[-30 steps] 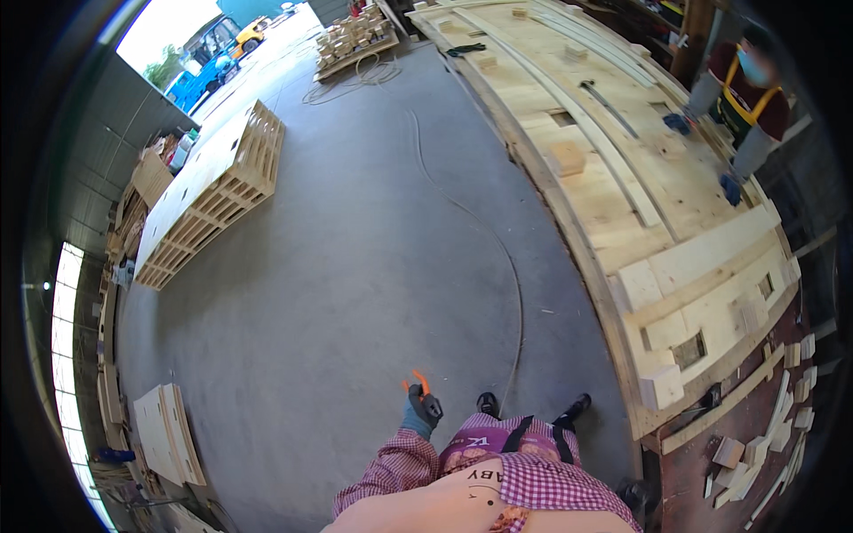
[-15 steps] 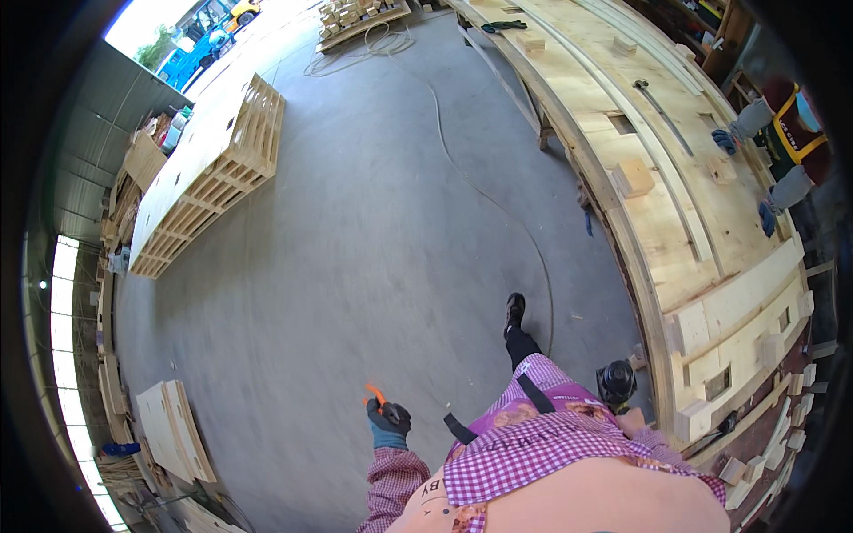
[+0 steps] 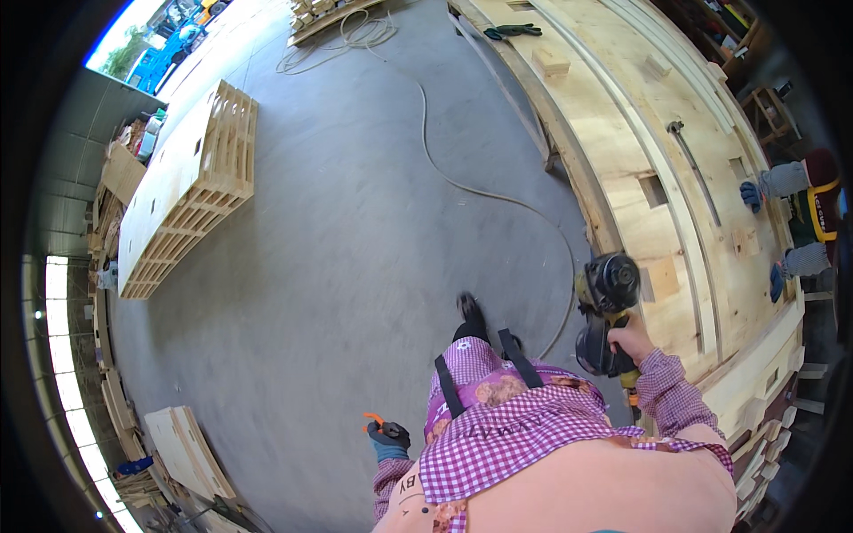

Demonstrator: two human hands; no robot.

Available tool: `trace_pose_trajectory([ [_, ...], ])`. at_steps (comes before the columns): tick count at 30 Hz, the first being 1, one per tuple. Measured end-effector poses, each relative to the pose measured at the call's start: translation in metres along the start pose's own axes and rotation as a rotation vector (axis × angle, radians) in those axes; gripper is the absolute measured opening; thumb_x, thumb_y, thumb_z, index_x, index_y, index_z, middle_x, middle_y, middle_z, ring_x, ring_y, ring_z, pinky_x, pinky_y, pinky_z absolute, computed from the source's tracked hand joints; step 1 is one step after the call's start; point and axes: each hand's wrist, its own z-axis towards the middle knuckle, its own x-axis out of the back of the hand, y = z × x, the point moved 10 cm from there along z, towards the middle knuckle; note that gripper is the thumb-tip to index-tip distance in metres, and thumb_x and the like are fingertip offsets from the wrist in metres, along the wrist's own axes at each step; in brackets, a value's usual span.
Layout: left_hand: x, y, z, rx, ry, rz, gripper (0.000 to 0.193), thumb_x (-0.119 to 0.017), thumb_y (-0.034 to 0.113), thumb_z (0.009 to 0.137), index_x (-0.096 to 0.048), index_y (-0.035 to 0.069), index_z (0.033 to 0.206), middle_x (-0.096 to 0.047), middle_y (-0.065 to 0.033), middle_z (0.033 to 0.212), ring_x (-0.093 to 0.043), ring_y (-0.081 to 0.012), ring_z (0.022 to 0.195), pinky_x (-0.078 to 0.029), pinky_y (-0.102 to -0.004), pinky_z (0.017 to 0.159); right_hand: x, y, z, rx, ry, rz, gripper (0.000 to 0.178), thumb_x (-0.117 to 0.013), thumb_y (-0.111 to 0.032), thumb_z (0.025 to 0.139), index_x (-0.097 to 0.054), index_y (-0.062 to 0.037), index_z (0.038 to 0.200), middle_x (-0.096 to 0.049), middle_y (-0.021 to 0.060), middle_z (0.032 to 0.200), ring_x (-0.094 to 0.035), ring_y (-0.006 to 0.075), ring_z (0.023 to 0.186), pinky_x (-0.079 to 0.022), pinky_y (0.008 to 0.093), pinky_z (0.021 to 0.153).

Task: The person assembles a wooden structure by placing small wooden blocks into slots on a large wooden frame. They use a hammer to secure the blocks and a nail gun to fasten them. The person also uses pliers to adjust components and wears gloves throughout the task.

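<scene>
Plainly, two loaded hands beside a plywood-topped surface

Far left, pale boards (image 3: 182,453) lean near the wall, their lower ends running toward the dark rim. Next comes a stack of slatted wooden panels (image 3: 191,191). At the top, a pallet (image 3: 338,24) carrying wooden blocks is cut off by the picture's edge. Lower down, the gloved left hand (image 3: 389,441) is closed around an orange-handled tool (image 3: 373,417); most of the tool is hidden in the grip. Dark printed lettering marks the wearer's pink clothing (image 3: 569,484), partly lost in folds. A hose (image 3: 498,194) snakes across the floor. Right of the body, the bare right hand (image 3: 631,338) grips a black-and-yellow power tool (image 3: 611,282), held above the floor and overlapping the near edge of the surface (image 3: 622,160) in view. On that surface lie a dark glove (image 3: 513,31), strips and blocks. Far right, a co-worker's gloved hands (image 3: 752,196) show; the body is cut off, and lettering on the apron (image 3: 819,213) is small and partial.
</scene>
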Motion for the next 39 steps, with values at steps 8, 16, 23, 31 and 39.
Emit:
trace_pose_trajectory([
  [8, -0.104, 0.062, 0.169, 0.137, 0.166, -0.295, 0.044, -0.041, 0.044, 0.083, -0.037, 0.016, 0.049, -0.034, -0.0002, 0.04, -0.031, -0.0153, 0.035, -0.026, -0.0297, 0.035, 0.017, -0.179, 0.076, 0.101, 0.124, 0.195, 0.013, -0.058, -0.002, 0.067, -0.053, 0.003, 0.078, -0.054, 0.0068, 0.059, -0.054, 0.0152, 0.046, -0.044, 0.0264, 0.046],
  [16, -0.338, 0.21, 0.274, 0.012, -0.044, -0.216, 0.033, -0.05, 0.039, 0.084, -0.04, 0.016, 0.062, -0.034, 0.0021, 0.042, -0.034, -0.0117, 0.034, -0.03, -0.0255, 0.035, 0.026, -0.295, 0.133, 0.109, 0.217, 0.336, 0.019, -0.054, 0.0, 0.068, -0.052, 0.0038, 0.087, -0.052, 0.007, 0.065, -0.053, 0.0142, 0.052, -0.045, 0.0266, 0.051],
  [23, -0.456, 0.227, 0.309, 0.12, -0.117, -0.042, 0.042, -0.052, 0.036, 0.083, -0.031, 0.017, 0.052, -0.031, 0.0031, 0.042, -0.034, -0.0125, 0.033, -0.031, -0.0257, 0.034, 0.054, -0.372, 0.228, 0.178, 0.253, 0.314, 0.013, -0.054, -0.003, 0.07, -0.051, 0.0013, 0.083, -0.051, 0.006, 0.066, -0.053, 0.0138, 0.054, -0.044, 0.0256, 0.053],
  [31, -0.471, 0.221, 0.292, 0.212, 0.316, -0.202, 0.045, -0.049, 0.035, 0.083, -0.03, 0.015, 0.048, -0.029, 0.0022, 0.037, -0.031, -0.013, 0.034, -0.028, -0.0248, 0.035, 0.074, -0.443, 0.299, 0.18, 0.216, 0.324, 0.019, -0.054, -0.005, 0.071, -0.052, 0.0032, 0.088, -0.052, 0.0056, 0.067, -0.051, 0.0122, 0.054, -0.043, 0.0254, 0.053],
  [39, -0.504, 0.238, 0.347, 0.197, 0.021, 0.013, 0.04, -0.053, 0.038, 0.081, -0.037, 0.018, 0.051, -0.036, 0.0034, 0.041, -0.038, -0.0134, 0.036, -0.032, -0.0265, 0.036, 0.081, -0.437, 0.383, -0.075, 0.264, 0.174, 0.011, -0.056, -0.006, 0.072, -0.052, 0.0003, 0.079, -0.052, 0.0049, 0.061, -0.052, 0.0126, 0.05, -0.044, 0.0256, 0.05],
])
